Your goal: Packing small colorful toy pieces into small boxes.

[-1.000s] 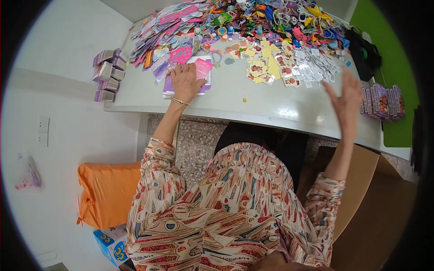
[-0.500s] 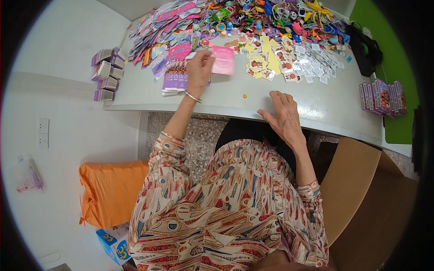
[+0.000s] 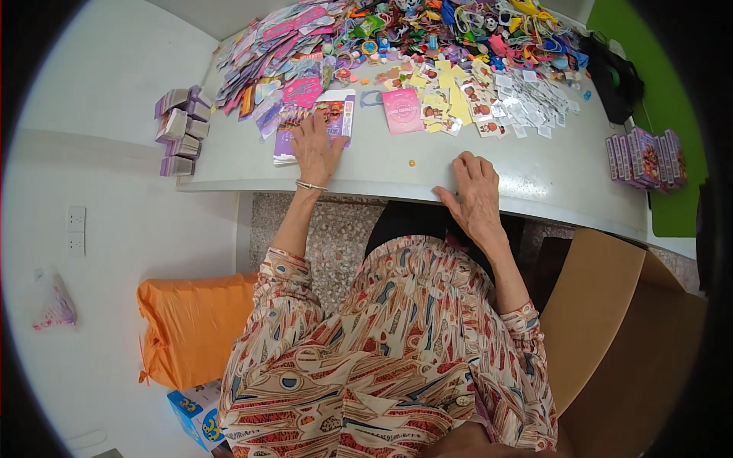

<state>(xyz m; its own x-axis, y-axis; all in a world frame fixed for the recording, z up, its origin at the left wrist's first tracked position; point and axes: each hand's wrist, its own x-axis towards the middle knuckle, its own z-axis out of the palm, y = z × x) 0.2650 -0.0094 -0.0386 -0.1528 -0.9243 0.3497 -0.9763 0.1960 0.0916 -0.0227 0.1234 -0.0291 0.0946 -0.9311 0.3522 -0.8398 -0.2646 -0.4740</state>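
Observation:
My left hand (image 3: pixel 314 153) lies over a stack of flat purple cartons (image 3: pixel 286 146) near the table's front edge, fingers stretched out on the top one. To its right a pink card (image 3: pixel 403 111) rests flat on the table, with a greyish band (image 3: pixel 371 98) beside it. My right hand (image 3: pixel 477 191) rests at the front edge, its fingers loosely bent and apart with nothing in them. Left of it sits a tiny yellow round piece (image 3: pixel 412 162).
Glossy pouches (image 3: pixel 267 49) and colourful trinkets (image 3: pixel 458 34) heap along the back. Character stickers (image 3: pixel 482 91) and small white squares (image 3: pixel 534 107) lie in front. Purple boxes stand left (image 3: pixel 182 130) and right (image 3: pixel 647 159). A cardboard box (image 3: pixel 595 305) stands lower right, an orange bag (image 3: pixel 195 328) lower left.
My left hand has let go of the pink card, which now lies further right on the table. The hand has moved back left onto the purple cartons. My right hand stays nearly still.

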